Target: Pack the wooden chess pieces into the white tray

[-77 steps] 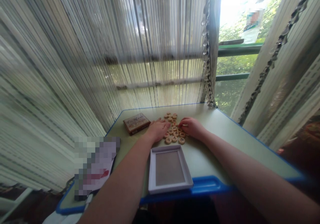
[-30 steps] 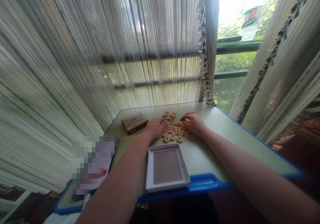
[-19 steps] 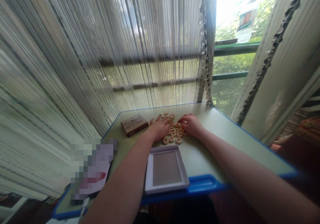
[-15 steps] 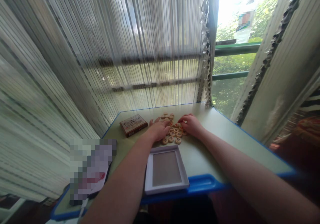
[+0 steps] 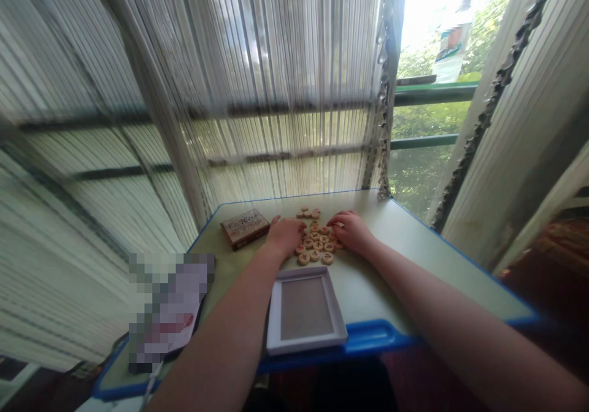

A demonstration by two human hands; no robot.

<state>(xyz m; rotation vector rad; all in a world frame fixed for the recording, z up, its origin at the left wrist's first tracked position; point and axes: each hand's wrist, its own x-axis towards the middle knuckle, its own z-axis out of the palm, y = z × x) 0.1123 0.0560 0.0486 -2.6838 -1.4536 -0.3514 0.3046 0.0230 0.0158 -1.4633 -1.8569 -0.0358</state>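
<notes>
Round, pale pieces [image 5: 315, 236] show dark and red characters. My left hand [image 5: 286, 235] and right hand [image 5: 352, 232] flank them, loosely curled; any grip is unclear.

The round pieces [image 5: 314, 256] are pale tan, marked with characters, some black and some red. On the near side, the shallow tray [image 5: 306, 308] has white walls around a grey-brown floor. At left, the box [image 5: 245, 225] shows a light brown top with dark and reddish lettering, over red-brown sides. The tabletop [image 5: 363, 289] is plain pale green, rimmed in blue. The flat item [image 5: 184, 301] at near left is pale lilac with a red patch, partly pixelated. Far behind, the curtain [image 5: 285, 50] carries fine grey and white stripes; at far right, the rail [image 5: 427, 95] is green
</notes>
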